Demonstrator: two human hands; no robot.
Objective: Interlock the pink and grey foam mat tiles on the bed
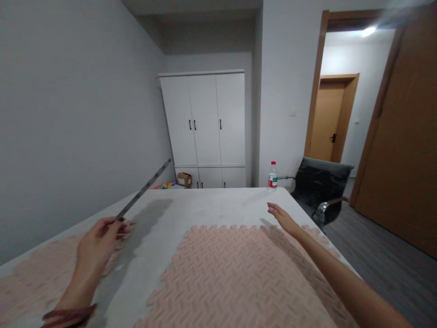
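My left hand (97, 243) is closed round the near end of a long, thin dark grey strip (145, 187), which slants up and away to the right above the table. Light and dark patches run along the strip; its exact kind is not clear. Beneath that hand, a pink textured foam mat (44, 273) lies along the table's left side. My right hand (280, 215) holds nothing, its fingers stretched out above the far right part of a larger pink foam mat (232, 273) with toothed edges and a herringbone pattern.
The white table (205, 205) reaches towards a white cabinet (205, 118). A red-capped plastic bottle (272, 176) stands near its far right corner. Beside it is a black office chair (321, 187). A cardboard box (185, 179) sits behind the table, and a grey wall (75, 114) borders the left.
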